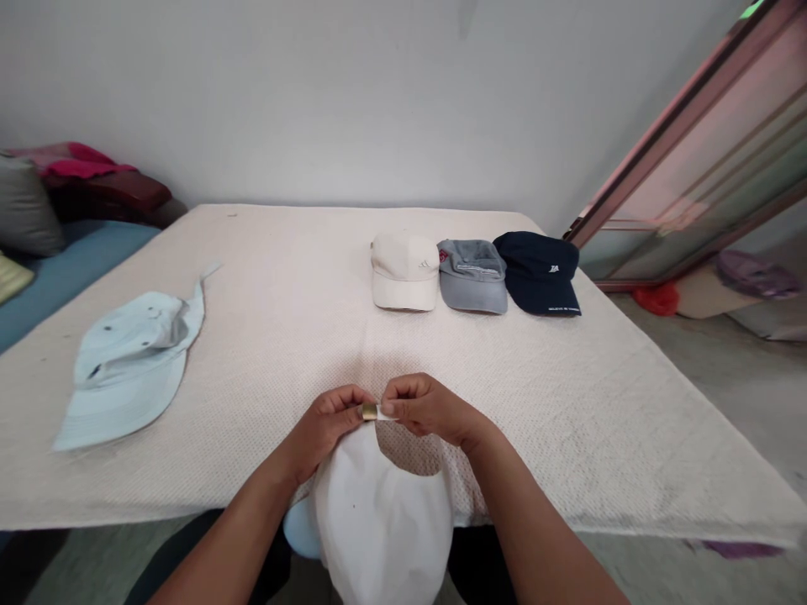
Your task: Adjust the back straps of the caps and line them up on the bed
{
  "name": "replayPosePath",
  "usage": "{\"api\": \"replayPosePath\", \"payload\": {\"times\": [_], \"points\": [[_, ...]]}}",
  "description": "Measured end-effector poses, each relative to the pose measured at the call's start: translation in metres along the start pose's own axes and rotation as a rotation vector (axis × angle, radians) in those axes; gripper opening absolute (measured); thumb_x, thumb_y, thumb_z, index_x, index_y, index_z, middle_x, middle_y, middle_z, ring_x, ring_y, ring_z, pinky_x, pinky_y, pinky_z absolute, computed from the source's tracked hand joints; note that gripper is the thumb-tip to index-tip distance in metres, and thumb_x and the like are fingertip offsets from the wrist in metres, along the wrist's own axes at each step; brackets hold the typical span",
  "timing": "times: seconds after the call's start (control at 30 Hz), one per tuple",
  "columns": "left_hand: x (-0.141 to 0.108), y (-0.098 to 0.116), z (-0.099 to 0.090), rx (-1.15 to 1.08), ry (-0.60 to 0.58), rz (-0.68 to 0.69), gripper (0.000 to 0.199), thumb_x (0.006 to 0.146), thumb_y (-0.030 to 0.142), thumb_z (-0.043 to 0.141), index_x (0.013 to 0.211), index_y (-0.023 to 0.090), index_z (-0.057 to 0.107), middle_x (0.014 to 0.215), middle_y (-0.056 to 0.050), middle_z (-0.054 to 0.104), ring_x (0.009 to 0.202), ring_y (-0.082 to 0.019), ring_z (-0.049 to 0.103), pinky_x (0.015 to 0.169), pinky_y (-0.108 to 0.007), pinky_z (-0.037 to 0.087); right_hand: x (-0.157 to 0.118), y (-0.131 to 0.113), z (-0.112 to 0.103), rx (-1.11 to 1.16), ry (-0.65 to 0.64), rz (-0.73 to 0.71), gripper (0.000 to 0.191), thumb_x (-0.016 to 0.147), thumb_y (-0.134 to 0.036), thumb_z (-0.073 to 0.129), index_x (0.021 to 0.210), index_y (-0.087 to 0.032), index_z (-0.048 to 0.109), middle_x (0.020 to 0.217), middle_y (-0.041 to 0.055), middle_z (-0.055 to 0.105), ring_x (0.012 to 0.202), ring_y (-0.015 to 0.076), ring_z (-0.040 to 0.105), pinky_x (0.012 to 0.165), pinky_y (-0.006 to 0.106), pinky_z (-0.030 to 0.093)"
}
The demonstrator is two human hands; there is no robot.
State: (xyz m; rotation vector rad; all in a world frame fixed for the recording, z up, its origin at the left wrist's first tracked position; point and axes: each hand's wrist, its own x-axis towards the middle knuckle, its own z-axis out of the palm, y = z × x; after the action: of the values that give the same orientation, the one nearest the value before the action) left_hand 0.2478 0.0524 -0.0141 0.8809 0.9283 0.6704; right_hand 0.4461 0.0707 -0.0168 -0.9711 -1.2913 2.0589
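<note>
A white cap hangs at the table's front edge, its back opening facing up toward the far side. My left hand pinches a brass-coloured buckle on the cap's back strap. Close beside it, my right hand grips the white strap end between thumb and finger. The strap runs through or up against the buckle; which of these I cannot tell. The cap's brim is mostly hidden under the crown, and a pale blue piece shows at its left.
Beige, grey and navy caps stand side by side at the table's back right. A light blue cap with its strap loose lies at the left. A white cloth covers the table; a wall stands behind.
</note>
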Motion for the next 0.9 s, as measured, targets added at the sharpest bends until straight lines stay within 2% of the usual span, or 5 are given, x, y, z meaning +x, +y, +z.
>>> {"api": "replayPosePath", "payload": {"times": [0.3,0.43,0.53,0.63,0.9], "points": [[0.0,0.0,0.003,-0.129,0.058,-0.039,0.014,0.072,0.027,0.07,0.077,0.016,0.063,0.069,-0.001,0.062,0.061,-0.012,0.055,0.059,-0.024,0.041,0.003,0.0,0.009,0.074,0.018,-0.01,0.026,0.075,-0.038,0.066,0.071,-0.016,0.053,0.047,-0.0089,0.038,0.038,0.0028,0.024,0.037,0.019,0.015],[0.0,0.002,0.0,-0.271,0.094,-0.031,0.012,0.07,0.023,0.07,0.078,0.016,0.064,0.07,-0.002,0.065,0.062,-0.014,0.058,0.062,-0.025,0.044,-0.003,0.0,0.007,0.092,0.073,-0.072,0.025,0.082,-0.04,0.057,0.085,-0.015,0.059,0.057,-0.0038,0.05,0.044,0.0049,0.039,0.044,0.02,0.028],[0.0,0.004,-0.004,-0.302,0.061,-0.037,0.011,0.07,0.018,0.069,0.079,0.015,0.065,0.072,-0.003,0.066,0.064,-0.014,0.059,0.064,-0.025,0.045,-0.007,0.003,0.002,0.122,0.071,-0.055,0.019,0.079,-0.031,0.061,0.087,-0.014,0.059,0.064,-0.0013,0.056,0.049,0.006,0.045,0.047,0.021,0.032],[-0.001,0.004,-0.006,-0.286,-0.002,-0.061,0.017,0.067,0.012,0.069,0.084,0.015,0.065,0.075,-0.003,0.066,0.065,-0.014,0.06,0.065,-0.026,0.045,-0.006,0.006,0.001,0.152,0.06,-0.068,0.018,0.074,-0.024,0.066,0.087,-0.015,0.057,0.059,-0.004,0.052,0.047,0.0054,0.042,0.044,0.02,0.028],[0.001,-0.002,0.001,-0.165,-0.05,-0.086,0.015,0.067,0.015,0.073,0.079,0.015,0.064,0.077,-0.003,0.066,0.066,-0.013,0.059,0.064,-0.025,0.043,0.0,0.007,0.009,0.17,0.029,-0.124,0.022,0.072,-0.025,0.067,0.089,-0.017,0.057,0.058,-0.006,0.048,0.044,0.004,0.037,0.043,0.019,0.023]]}}
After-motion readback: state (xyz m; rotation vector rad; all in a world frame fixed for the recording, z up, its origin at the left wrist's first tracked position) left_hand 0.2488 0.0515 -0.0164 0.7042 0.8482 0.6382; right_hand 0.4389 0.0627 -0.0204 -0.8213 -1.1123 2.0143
